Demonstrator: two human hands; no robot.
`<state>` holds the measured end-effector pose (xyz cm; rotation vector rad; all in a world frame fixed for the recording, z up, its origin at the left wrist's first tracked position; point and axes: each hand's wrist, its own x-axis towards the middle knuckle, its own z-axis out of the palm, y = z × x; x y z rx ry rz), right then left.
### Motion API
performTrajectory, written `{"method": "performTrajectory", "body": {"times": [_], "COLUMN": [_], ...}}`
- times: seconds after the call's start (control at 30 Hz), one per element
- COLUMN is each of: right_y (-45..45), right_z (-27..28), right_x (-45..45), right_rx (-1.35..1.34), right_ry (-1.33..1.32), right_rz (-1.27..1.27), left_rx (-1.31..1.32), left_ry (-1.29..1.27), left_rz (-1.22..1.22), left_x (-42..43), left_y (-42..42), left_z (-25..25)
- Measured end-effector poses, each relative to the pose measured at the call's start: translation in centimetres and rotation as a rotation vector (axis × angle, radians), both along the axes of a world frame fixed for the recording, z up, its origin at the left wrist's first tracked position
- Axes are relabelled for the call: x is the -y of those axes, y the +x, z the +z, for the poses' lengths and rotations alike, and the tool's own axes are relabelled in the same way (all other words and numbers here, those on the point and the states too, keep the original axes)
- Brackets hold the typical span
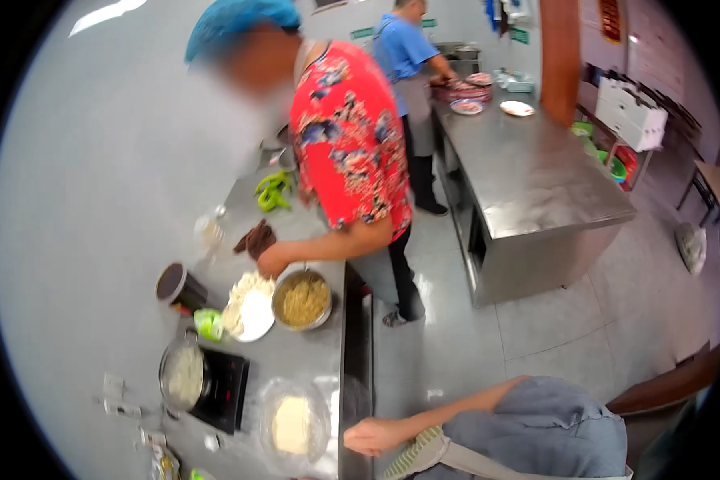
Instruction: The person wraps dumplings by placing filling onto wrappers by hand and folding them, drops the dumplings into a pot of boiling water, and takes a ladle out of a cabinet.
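Note:
My right hand (374,437) is by the counter's front edge at the bottom, its fingers curled in, with nothing visible in them. Green-striped cloth lies beside it, against my grey clothing. My left hand does not show. Nearest to my right hand is a clear plastic-covered bowl (293,424) with a pale yellow block inside. Beyond it, a pot (186,374) with pale contents stands at a black induction cooker (224,390). A white plate (254,317) with white pieces touches a metal bowl (302,299) of yellowish-brown food.
A co-worker in a red floral shirt (348,132) reaches over the counter (284,368), near a dark cloth (258,238) and green peppers (274,190). Another person in blue (408,44) stands at a steel table (528,180). A dark container (180,288) stands by the wall.

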<state>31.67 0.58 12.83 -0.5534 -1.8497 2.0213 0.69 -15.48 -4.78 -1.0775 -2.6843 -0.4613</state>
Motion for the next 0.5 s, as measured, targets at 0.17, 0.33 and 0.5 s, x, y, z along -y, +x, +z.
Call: {"method": "performTrajectory", "body": {"times": [0.17, 0.33, 0.5], "right_y": [-0.3, -3.0, -7.5], "right_z": [0.2, -0.6, -0.2], "right_x": [1.4, 2.5, 4.9], "right_rx": [-0.040, 0.028, 0.143], "right_ry": [-0.215, -0.297, -0.307], "right_rz": [0.126, 0.178, 0.180], "left_rx": [0.036, 0.081, 0.172], "left_ry": [0.169, 0.136, 0.086], "left_rz": [0.032, 0.127, 0.194], "left_x": [1.2, -0.3, 0.0], "left_y": [-0.5, -0.1, -0.8], "left_z": [-1.4, 0.9, 0.9]}}
